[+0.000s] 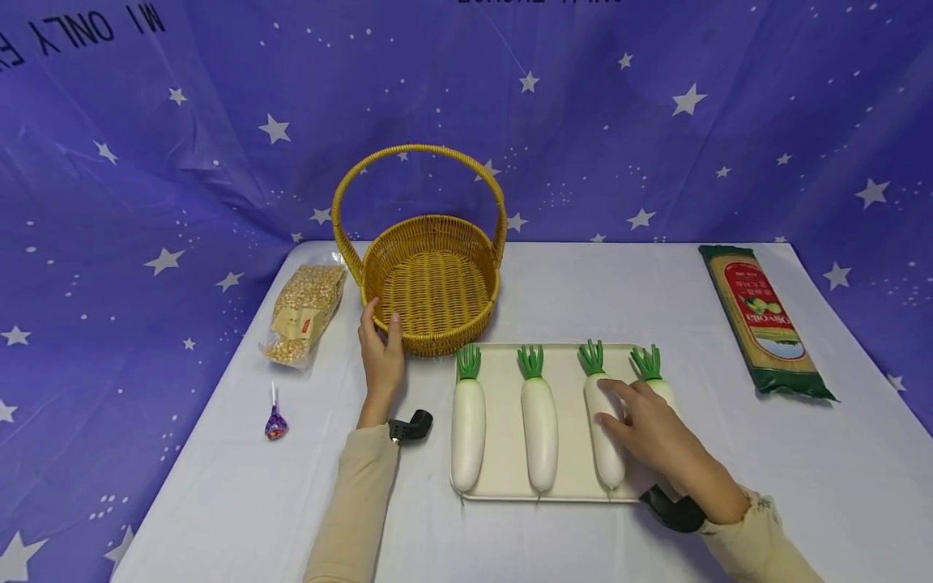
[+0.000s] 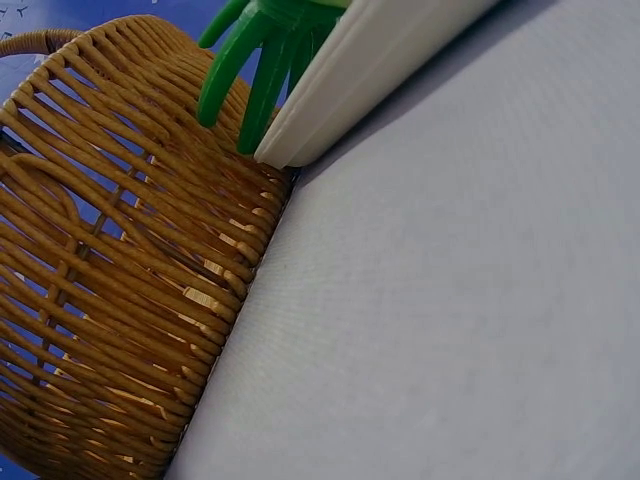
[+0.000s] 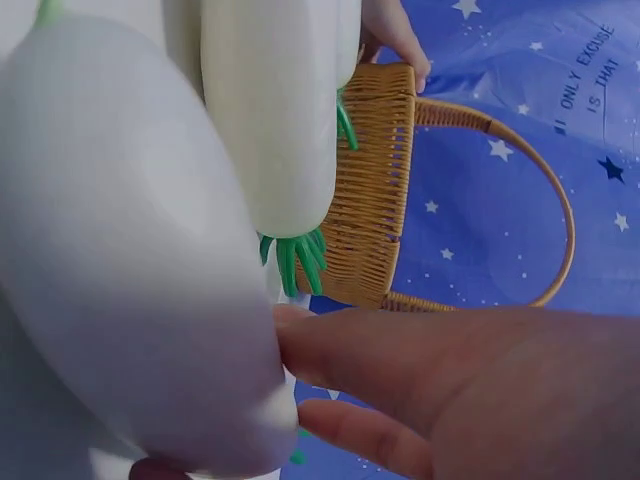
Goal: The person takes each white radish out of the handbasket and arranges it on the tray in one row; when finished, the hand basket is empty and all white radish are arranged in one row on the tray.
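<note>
On a cream tray [image 1: 503,494] lie white radishes with green leaf tops, side by side. My right hand [image 1: 656,437] grips the third radish [image 1: 608,453] from the left, thumb on its near side in the right wrist view and a fingertip showing past its far side. Part of the rightmost radish [image 1: 659,389] is hidden beneath that hand. My left hand [image 1: 382,364] touches the front-left rim of a yellow wicker basket [image 1: 437,344], its visible fingers fairly straight. The basket's woven wall [image 2: 120,250] fills the left of the left wrist view.
Left of the basket lies a clear bag of corn kernels [image 1: 306,308], with a purple-wrapped lollipop [image 1: 275,425] nearer the front. A green-ended pasta packet [image 1: 765,320] rests at the right. Behind the white table [image 1: 583,291] hangs a purple star-patterned cloth [image 1: 583,121].
</note>
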### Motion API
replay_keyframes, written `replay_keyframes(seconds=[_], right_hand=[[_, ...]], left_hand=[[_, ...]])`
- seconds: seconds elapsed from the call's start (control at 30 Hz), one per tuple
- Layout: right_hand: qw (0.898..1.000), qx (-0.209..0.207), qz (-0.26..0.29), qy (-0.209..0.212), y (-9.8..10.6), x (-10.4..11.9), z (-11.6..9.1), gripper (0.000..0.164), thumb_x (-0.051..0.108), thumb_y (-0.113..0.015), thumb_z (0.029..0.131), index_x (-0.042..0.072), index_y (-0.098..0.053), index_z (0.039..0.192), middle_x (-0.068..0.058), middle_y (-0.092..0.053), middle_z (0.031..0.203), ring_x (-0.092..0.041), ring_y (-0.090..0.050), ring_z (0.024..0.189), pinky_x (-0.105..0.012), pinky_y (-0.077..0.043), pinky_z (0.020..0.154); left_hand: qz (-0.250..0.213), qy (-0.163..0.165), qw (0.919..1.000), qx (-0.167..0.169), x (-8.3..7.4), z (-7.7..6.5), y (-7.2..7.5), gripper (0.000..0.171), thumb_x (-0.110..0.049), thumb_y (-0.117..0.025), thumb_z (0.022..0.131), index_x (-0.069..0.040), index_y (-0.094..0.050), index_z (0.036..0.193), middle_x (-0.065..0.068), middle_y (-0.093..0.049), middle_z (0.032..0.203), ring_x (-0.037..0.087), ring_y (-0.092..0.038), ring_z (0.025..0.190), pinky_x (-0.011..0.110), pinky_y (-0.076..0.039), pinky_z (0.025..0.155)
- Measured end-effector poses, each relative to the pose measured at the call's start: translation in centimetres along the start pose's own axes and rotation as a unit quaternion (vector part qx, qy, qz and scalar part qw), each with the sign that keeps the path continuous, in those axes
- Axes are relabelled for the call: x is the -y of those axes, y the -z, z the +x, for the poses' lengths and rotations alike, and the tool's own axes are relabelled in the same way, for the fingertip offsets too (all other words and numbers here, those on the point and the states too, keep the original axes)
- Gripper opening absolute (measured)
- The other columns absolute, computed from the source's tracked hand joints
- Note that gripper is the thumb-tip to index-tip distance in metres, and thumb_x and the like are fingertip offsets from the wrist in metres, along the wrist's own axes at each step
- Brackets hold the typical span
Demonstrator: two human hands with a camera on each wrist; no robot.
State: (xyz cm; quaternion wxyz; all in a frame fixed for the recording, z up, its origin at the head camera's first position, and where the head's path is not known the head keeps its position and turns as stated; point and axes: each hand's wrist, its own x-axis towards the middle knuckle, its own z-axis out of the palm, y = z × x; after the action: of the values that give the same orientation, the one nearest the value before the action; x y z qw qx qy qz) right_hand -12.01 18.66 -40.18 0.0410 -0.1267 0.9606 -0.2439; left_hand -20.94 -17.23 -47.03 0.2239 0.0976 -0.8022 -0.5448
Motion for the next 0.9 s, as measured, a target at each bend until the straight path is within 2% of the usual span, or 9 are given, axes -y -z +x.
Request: replay_keyframes(seconds=[0.23,0.47,0.6,0.73,0.9], right_hand=[[1.0,-0.001,0.001,0.007,0.0,-0.2,-0.2,0.047,0.019,-0.064,0.083,0.007,-0.05,0.126,-0.006,-0.045,0.077,-0.012,-0.039,0.062,-0.025,-0.033,0.054],[1.0,-0.001,-0.003,0.0,0.1,-0.2,-0.4,0.046,0.022,-0.062,0.084,0.007,-0.05,0.126,-0.006,-0.044,0.076,-0.012,-0.039,0.062,-0.026,-0.032,0.054],[1.0,0.001,-0.017,-0.01,0.4,-0.2,-0.5,0.047,0.028,-0.062,0.085,0.009,-0.05,0.126,-0.008,-0.05,0.086,-0.013,-0.046,0.067,-0.028,-0.036,0.057],[1.0,-0.011,-0.026,-0.013,0.8,0.0,-0.8,0.048,0.031,-0.062,0.085,0.009,-0.051,0.126,-0.013,-0.055,0.1,-0.019,-0.057,0.078,-0.037,-0.044,0.064],[0.997,-0.072,-0.021,0.024,1.0,0.0,-0.8,0.046,0.03,-0.062,0.085,0.009,-0.052,0.125,-0.015,-0.055,0.115,-0.029,-0.061,0.092,-0.048,-0.046,0.075]], left_hand=[[0.002,0.0,1.0,0.002,0.0,-0.1,0.0,0.05,-0.047,-0.038,0.093,-0.029,-0.026,0.139,0.014,-0.028,0.139,0.023,-0.038,0.095,0.035,-0.031,0.078],[0.003,0.001,1.0,0.001,-0.1,0.0,0.0,0.05,-0.046,-0.039,0.093,-0.029,-0.027,0.138,0.014,-0.029,0.139,0.025,-0.039,0.098,0.038,-0.032,0.081],[0.002,0.001,1.0,-0.002,-0.1,0.0,0.0,0.05,-0.045,-0.04,0.093,-0.028,-0.028,0.138,0.015,-0.03,0.139,0.026,-0.04,0.106,0.043,-0.033,0.087],[0.004,0.001,1.0,-0.001,-0.1,0.0,0.0,0.05,-0.045,-0.04,0.093,-0.027,-0.027,0.138,0.016,-0.03,0.137,0.026,-0.039,0.106,0.042,-0.033,0.088],[0.01,0.002,0.9999,0.005,-0.4,-0.1,0.2,0.051,-0.045,-0.04,0.093,-0.025,-0.027,0.139,0.017,-0.03,0.137,0.028,-0.039,0.102,0.041,-0.033,0.085]])
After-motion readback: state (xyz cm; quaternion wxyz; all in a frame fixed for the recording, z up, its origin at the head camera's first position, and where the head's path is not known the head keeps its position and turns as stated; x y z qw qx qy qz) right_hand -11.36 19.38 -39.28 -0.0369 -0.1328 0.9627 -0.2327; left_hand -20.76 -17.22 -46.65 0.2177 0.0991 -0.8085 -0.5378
